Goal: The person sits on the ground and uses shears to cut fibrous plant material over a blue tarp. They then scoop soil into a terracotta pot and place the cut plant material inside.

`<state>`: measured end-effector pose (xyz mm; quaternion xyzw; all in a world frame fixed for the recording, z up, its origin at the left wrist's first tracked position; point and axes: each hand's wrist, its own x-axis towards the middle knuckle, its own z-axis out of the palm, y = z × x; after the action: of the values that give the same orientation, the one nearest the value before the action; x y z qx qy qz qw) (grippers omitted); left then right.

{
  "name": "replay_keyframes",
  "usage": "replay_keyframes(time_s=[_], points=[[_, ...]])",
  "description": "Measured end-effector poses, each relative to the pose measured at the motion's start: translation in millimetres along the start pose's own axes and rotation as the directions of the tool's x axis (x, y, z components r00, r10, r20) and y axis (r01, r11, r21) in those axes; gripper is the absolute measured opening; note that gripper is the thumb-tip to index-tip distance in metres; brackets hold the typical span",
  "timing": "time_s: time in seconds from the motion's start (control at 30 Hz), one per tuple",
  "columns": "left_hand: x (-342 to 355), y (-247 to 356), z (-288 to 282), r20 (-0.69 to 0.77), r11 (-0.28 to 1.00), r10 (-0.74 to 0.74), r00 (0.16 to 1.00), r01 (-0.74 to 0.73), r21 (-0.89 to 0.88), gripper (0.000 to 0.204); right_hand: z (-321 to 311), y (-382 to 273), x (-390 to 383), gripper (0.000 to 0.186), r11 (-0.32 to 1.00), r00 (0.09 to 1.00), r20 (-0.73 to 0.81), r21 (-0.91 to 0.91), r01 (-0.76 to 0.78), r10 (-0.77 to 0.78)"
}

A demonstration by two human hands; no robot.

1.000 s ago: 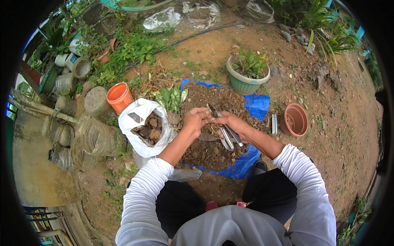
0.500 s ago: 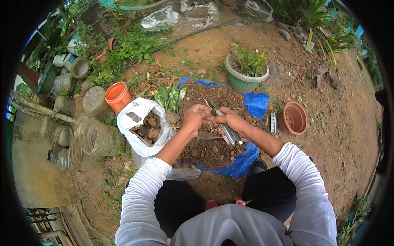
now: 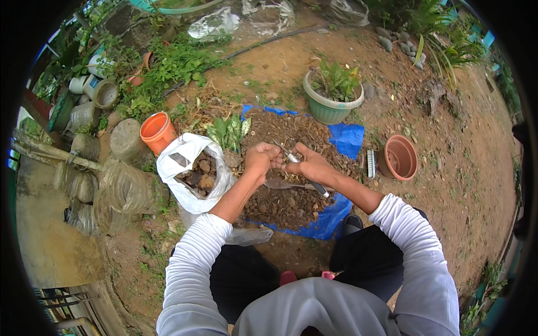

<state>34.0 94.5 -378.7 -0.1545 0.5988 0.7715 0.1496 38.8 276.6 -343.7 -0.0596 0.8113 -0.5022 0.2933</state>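
- Two bare hands meet above the soil heap (image 3: 280, 213); slender pruning shears (image 3: 292, 158) lie between them, pointing up and toward the left hand (image 3: 261, 160).
- Main hazard, by judgement: the left fingertips sit just beside the metal, so a slip of the grip or a sudden closing of the blades could nip them.
- Lesser hazard: soil on the skin or the metal, if present, could loosen the hold and let the tool drop onto the trowel (image 3: 278, 183) below.
- Left fingers: curled, with a narrow gap to the thumb; whether they pinch anything thin cannot be told.
- Right hand (image 3: 314, 167): fingers wrapped around the shears, thumb extended forward.
- Surroundings: blue sheet (image 3: 346, 140) beneath the soil; white sack (image 3: 172, 183) of clods at left; brush (image 3: 371, 163) beside a terracotta pot (image 3: 412, 159) at right.
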Motion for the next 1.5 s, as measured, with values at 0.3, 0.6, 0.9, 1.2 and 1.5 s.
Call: replay_keyframes(time_s=[0.3, 0.6, 0.9, 1.2, 1.5], points=[[-3, 1, -1, 0.089, 0.807, 0.217, 0.972, -0.230, 0.544, 0.007, -13, -5, 5, 0.041, 0.865, 0.947, 0.271, 0.418, -0.278, 0.173], [0, 3, -8, 0.326, 0.191, 0.646, 0.690, -0.560, 0.806, 0.007, -8, -6, 22, 0.040, 0.869, 0.943, 0.313, 0.432, -0.243, 0.108], [5, -5, -11, 0.338, 0.253, 0.480, 0.809, -0.497, 0.830, 0.036, -20, 3, 30, 0.070, 0.646, 0.999, -0.022, -0.762, -0.043, 0.040], [36, -95, -24, 0.031, 0.251, 0.381, 0.924, -0.136, 0.958, 0.045, -37, 79, 65, 0.069, 0.485, 0.978, -0.202, -0.861, -0.153, -0.051], [46, -102, -116, -0.341, 0.477, 0.597, 0.726, 0.020, 0.878, 0.043, -61, 176, 72, 0.071, 0.529, 0.900, -0.425, -0.788, -0.315, -0.096]])
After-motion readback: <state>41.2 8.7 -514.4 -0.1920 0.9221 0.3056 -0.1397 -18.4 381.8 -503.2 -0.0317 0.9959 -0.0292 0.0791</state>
